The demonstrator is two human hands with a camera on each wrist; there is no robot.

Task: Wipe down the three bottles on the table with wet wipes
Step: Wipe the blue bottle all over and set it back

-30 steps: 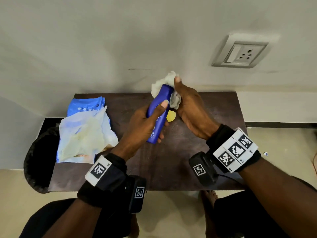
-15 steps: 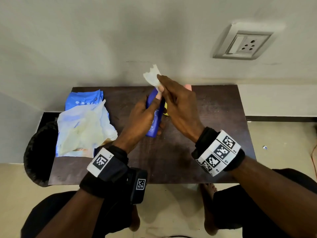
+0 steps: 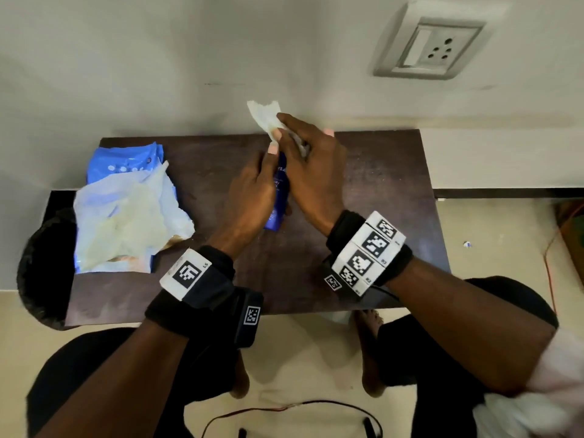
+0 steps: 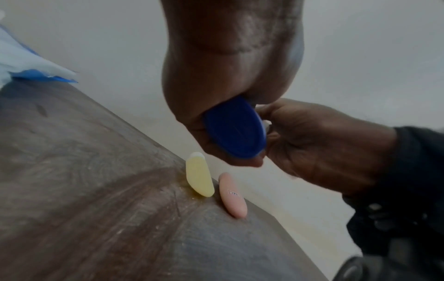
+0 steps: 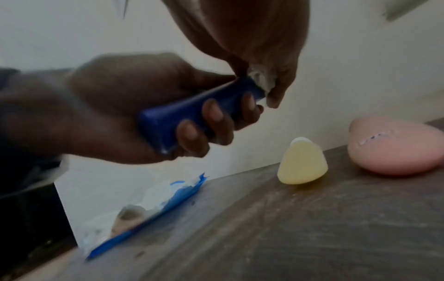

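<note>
My left hand (image 3: 252, 191) grips a dark blue bottle (image 3: 277, 197) above the middle of the dark wooden table (image 3: 379, 191), fingers curled round its body (image 5: 192, 121). My right hand (image 3: 309, 165) holds a white wet wipe (image 3: 264, 116) against the bottle's upper end; the wipe shows bunched there (image 5: 261, 79). A small yellow bottle (image 4: 199, 175) and a pink bottle (image 4: 232, 195) stand on the table near the wall, under the hands. In the head view the hands hide both.
A blue wet-wipe pack (image 3: 123, 162) with loose white wipes (image 3: 126, 222) on it lies at the table's left. A black bin (image 3: 41, 267) stands left of the table. A wall socket (image 3: 433, 49) is at the upper right. Cables (image 3: 284, 409) lie on the floor.
My right hand turned over the bottle's top, from beside it on the right to covering it with the back of the hand up. The wipe's free end now sticks up behind the fingers.
</note>
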